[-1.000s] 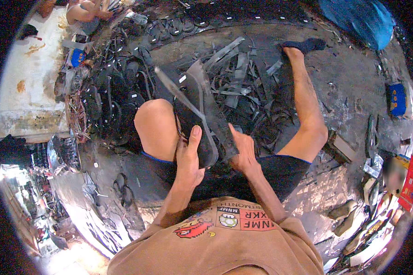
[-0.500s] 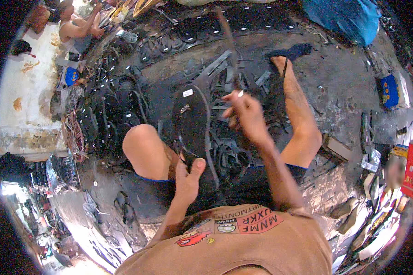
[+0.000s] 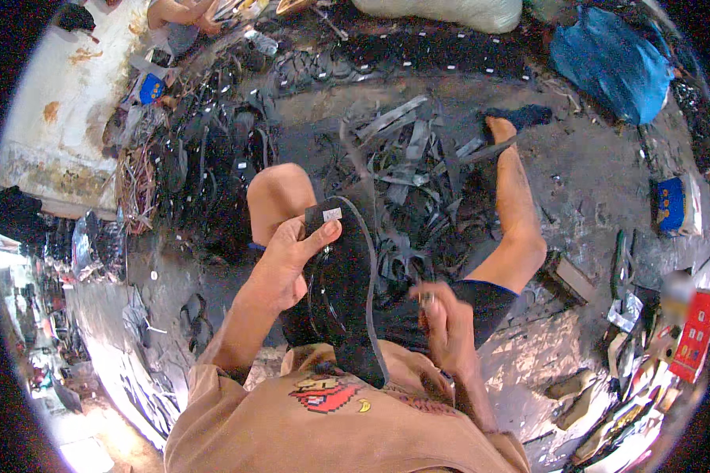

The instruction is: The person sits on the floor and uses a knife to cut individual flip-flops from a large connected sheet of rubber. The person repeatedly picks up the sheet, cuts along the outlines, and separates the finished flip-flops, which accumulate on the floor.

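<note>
A black sandal (image 3: 345, 272) with a white sticker at its far end and a grey line along its right edge lies lengthwise over my lap. My left hand (image 3: 288, 264) grips its far left edge, thumb on top beside the sticker. A dark strap shows along its left side. My right hand (image 3: 448, 319) is right of the sandal, apart from it, fingers curled and slightly blurred. Something small shows at its fingertips, too unclear to name. Beyond the sandal, a heap of black and grey cut strips (image 3: 418, 162) covers the floor between my legs.
Dark sandals (image 3: 205, 162) lie in a cluster at the left, and more form a row (image 3: 418, 55) along the back. A blue plastic bag (image 3: 611, 63) is at the far right, near a blue box (image 3: 670, 205). Another person's arm (image 3: 183, 12) shows at the top left.
The sandal has come nearer my body, and my left hand now holds its far, stickered end instead of its near end. My right hand has moved down and nearer to me.
</note>
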### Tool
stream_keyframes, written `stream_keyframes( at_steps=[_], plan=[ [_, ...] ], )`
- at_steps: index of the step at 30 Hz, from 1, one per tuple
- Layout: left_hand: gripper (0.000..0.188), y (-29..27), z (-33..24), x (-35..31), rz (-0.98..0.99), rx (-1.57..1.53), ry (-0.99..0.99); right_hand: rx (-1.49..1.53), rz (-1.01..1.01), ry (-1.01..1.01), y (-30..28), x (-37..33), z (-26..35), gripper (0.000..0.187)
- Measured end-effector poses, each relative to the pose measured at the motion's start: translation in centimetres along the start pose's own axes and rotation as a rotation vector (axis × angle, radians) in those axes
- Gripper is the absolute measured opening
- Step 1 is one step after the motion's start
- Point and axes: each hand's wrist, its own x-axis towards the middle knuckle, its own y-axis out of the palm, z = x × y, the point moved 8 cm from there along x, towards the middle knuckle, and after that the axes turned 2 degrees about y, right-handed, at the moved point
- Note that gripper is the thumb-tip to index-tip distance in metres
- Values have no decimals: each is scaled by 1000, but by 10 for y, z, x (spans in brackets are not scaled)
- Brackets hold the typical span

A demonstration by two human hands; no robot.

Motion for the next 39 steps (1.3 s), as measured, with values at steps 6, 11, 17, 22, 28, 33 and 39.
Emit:
stream_keyframes(
  at_steps=[6,11,17,22,28,33,39],
  plan=[
    [33,-15,29,-16,-103,-65,-68,-180,106,134,10,-114,-43,37],
    [35,-9,24,-10,15,170,21,-246,193,240,12,-73,-57,27],
    [37,7,10,7,113,415,-30,-348,351,138,18,57,-19,39],
    [32,5,3,13,85,471,-34,-390,484,-38,12,116,18,49],
    [32,15,10,17,130,338,-151,-298,511,-156,27,167,19,49],
    [31,18,-41,5,-139,-215,198,-185,-32,-247,-30,163,-79,44],
    [29,36,-11,29,-37,-324,278,186,-339,134,-73,52,-58,34]
  ],
)
